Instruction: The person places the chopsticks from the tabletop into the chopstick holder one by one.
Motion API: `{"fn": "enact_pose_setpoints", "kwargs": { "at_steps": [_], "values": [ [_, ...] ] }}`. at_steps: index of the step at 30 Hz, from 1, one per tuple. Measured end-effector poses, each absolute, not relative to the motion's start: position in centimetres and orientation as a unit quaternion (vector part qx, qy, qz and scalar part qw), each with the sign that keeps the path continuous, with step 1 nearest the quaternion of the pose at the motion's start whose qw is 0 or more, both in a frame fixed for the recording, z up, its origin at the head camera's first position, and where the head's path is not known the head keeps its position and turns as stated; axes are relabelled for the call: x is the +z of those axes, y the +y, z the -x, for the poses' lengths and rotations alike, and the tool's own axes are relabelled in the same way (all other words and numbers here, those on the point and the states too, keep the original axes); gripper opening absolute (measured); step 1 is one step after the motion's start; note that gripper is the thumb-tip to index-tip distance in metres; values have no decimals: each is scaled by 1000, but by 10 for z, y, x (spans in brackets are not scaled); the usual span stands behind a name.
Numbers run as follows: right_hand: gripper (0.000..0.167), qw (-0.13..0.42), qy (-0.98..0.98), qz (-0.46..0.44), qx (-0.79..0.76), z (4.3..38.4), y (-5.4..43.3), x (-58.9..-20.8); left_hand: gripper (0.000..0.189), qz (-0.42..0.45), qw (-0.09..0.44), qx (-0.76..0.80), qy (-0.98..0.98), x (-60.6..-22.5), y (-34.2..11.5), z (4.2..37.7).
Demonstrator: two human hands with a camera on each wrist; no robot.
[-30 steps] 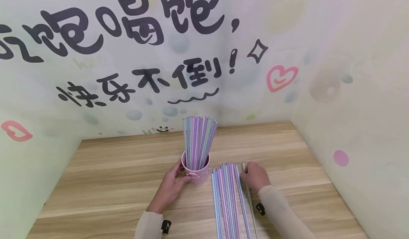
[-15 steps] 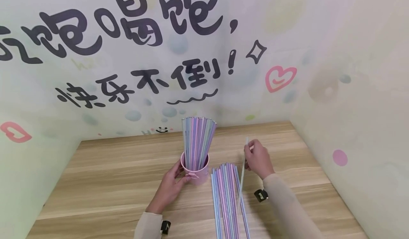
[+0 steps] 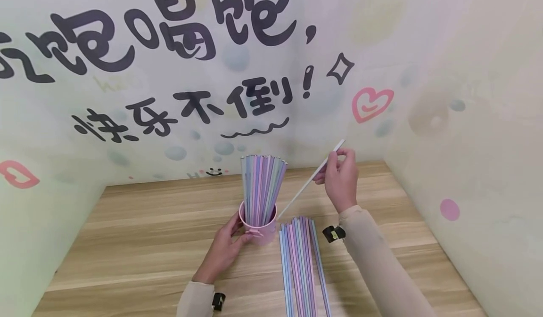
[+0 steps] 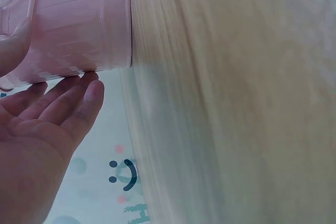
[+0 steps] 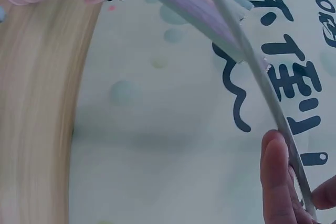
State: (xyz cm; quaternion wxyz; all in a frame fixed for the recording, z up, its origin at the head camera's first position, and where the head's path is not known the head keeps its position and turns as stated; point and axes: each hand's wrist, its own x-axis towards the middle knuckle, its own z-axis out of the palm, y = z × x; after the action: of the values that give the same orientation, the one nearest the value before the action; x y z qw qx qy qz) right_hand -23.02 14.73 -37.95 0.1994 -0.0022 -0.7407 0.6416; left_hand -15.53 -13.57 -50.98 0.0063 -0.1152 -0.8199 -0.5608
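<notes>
Upright on the wooden table, a pink cup [image 3: 262,234] is packed with pastel straws [image 3: 260,190] in blue, pink, purple and green. My left hand [image 3: 225,246] holds it from the left side, thumb at the front, and the left wrist view shows several fingertips against the cup wall [image 4: 79,30]. Raised to the right of the cup, my right hand [image 3: 341,175] pinches one pale straw [image 3: 311,179] between thumb and fingers. This straw slants down to the left, its lower end beside the cup's right rim. In the right wrist view the pale straw [image 5: 252,59] crosses over the bundle.
A row of loose pastel straws [image 3: 299,265] lies on the table [image 3: 148,241] just right of the cup, running toward the front edge. Behind stands a wall [image 3: 297,138] with black lettering, and another wall [image 3: 466,133] closes off the right side.
My right hand has lifted the pale straw off the table's right part, raised it, and swung its lower end left toward the cup. The left hand and cup have stayed put.
</notes>
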Motion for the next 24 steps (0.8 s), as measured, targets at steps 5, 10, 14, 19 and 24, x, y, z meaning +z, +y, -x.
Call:
{"fn": "enact_pose_setpoints", "kwargs": {
  "at_steps": [5,10,14,19,24],
  "values": [
    [23,220,-730,-15,647,232,138,-373,78,116,6,-560,-820,-510,-136,155],
    [19,207,-739,-40,640,232,129,-375,76,120,4,-570,-813,-509,-136,155],
    [19,187,-750,-61,632,231,121,-380,76,125,6,-575,-809,-509,-136,155],
    [15,164,-764,-79,619,228,111,-387,75,125,8,-573,-810,-509,-136,155],
    [8,155,-779,-93,600,225,101,-394,76,127,9,-571,-811,-508,-136,155]
  ]
}}
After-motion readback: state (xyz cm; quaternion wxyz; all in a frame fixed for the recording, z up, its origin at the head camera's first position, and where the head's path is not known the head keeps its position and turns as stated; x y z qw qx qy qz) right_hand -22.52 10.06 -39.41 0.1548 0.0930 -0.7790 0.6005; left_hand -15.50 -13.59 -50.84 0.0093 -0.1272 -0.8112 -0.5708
